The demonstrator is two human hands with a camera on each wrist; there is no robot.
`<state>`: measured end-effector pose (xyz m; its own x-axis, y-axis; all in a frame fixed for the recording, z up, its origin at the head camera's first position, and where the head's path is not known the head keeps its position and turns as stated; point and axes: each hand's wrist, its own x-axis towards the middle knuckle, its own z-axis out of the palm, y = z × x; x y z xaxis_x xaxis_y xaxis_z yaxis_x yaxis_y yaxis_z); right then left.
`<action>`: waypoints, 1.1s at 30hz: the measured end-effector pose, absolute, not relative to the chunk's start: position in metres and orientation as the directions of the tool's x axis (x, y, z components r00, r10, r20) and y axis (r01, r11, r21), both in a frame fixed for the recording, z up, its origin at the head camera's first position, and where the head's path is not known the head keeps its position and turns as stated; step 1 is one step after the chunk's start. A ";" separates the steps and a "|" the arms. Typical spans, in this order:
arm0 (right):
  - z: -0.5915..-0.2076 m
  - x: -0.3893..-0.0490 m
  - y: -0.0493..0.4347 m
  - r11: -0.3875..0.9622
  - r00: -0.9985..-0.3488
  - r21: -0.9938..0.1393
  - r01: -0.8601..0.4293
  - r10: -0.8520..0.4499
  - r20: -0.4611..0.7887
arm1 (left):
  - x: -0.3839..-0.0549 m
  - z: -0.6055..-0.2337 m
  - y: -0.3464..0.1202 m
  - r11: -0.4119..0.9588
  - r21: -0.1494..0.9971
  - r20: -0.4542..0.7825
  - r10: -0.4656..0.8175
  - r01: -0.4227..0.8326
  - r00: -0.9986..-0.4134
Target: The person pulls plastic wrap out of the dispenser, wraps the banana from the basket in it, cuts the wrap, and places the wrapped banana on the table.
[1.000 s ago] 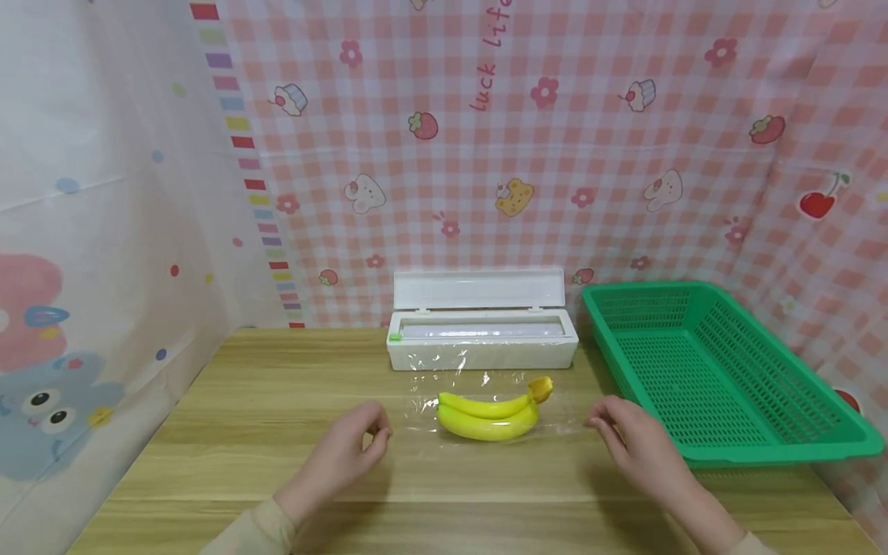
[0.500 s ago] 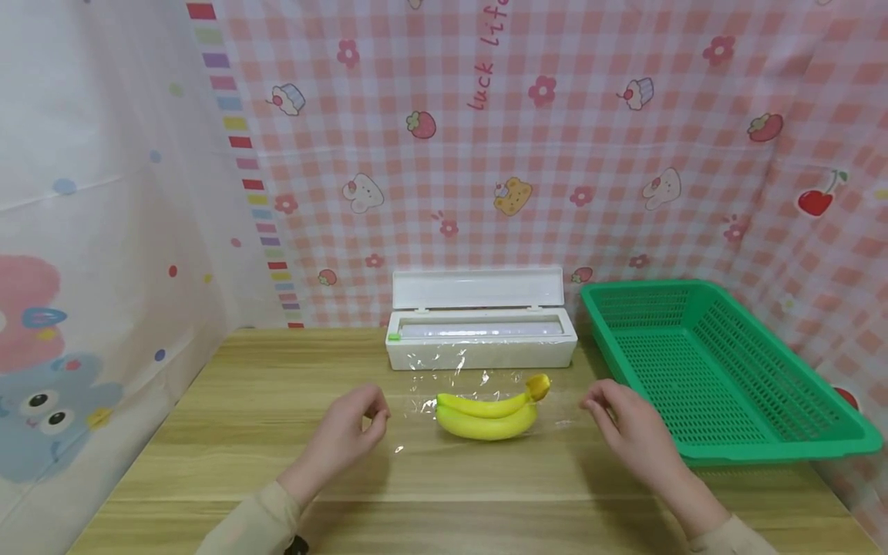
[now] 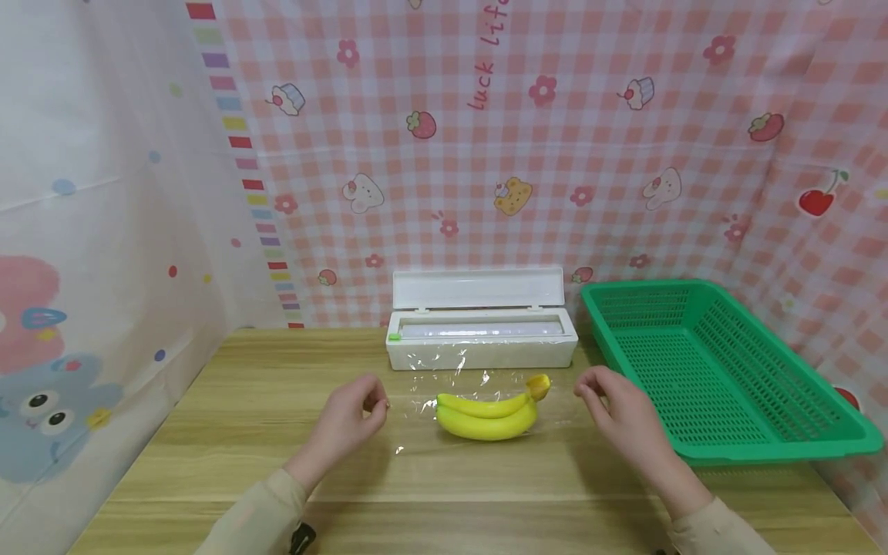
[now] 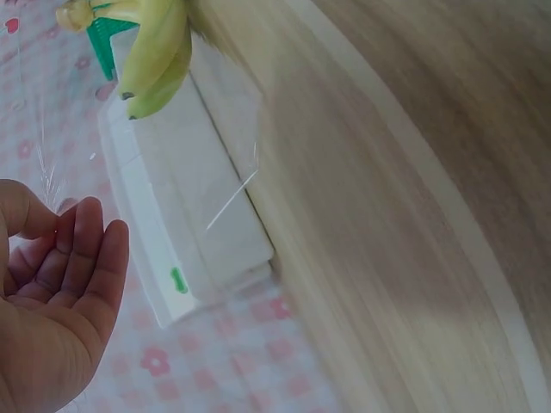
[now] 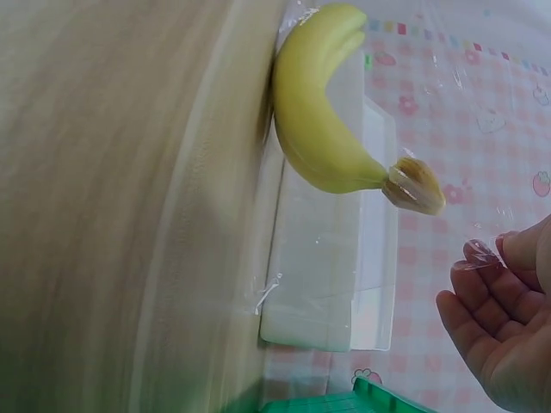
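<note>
A bunch of two yellow bananas (image 3: 488,425) lies between my hands, stem end toward the right. Clear cling film (image 5: 478,255) surrounds it, visible mostly as bright glints and creases. My left hand (image 3: 349,414), left of the bananas, pinches a film edge between thumb and fingertips; thin creases run up from that pinch in the left wrist view. On the other side my right hand (image 3: 622,406) pinches the film's opposite edge, gathered at the fingertips. Behind the bananas is a white cling film dispenser (image 3: 479,356) with its lid raised and the roll showing inside.
A green plastic basket (image 3: 610,358) stands at the right, its near corner close by my right hand. The wooden table (image 3: 264,401) ends at a pink checked cloth (image 3: 458,154) behind the dispenser. Another printed cloth (image 3: 139,231) hangs at the left.
Both hands have moved a little forward, away from my body, and the right one slightly inward. They keep pinching the film. Bananas, dispenser and basket stay about where they were.
</note>
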<state>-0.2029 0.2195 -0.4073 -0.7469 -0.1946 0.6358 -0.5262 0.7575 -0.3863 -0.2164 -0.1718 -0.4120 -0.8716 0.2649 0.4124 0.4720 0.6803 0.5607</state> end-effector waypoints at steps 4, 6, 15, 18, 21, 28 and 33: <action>-0.406 -0.207 0.217 0.758 -0.762 -0.411 -0.507 -0.171 0.625 | -0.221 -0.412 -0.171 0.682 0.563 0.420 0.251 0.467 -0.872; -0.406 -0.209 0.216 0.760 -0.766 -0.418 -0.498 -0.160 0.623 | -0.222 -0.412 -0.171 0.683 0.563 0.426 0.244 0.466 -0.871; -0.407 -0.217 0.213 0.753 -0.767 -0.448 -0.483 -0.116 0.631 | -0.231 -0.415 -0.172 0.672 0.585 0.423 0.225 0.454 -0.878; -0.407 -0.219 0.211 0.749 -0.769 -0.458 -0.479 -0.106 0.630 | -0.234 -0.416 -0.173 0.671 0.596 0.416 0.213 0.442 -0.884; -0.406 -0.221 0.209 0.746 -0.778 -0.472 -0.470 -0.098 0.621 | -0.237 -0.418 -0.173 0.662 0.618 0.403 0.198 0.425 -0.894; -0.405 -0.225 0.206 0.736 -0.801 -0.509 -0.446 -0.075 0.594 | -0.243 -0.421 -0.175 0.622 0.697 0.344 0.147 0.357 -0.927; -0.406 -0.228 0.206 0.731 -0.813 -0.530 -0.431 -0.060 0.579 | -0.249 -0.420 -0.176 0.577 0.757 0.295 0.118 0.308 -0.948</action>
<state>-0.2284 0.2063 -0.4064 -0.8133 -0.0596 0.5787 -0.4305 0.7307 -0.5298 -0.2486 -0.1759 -0.4200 -0.9480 0.1180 0.2955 0.3076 0.5771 0.7565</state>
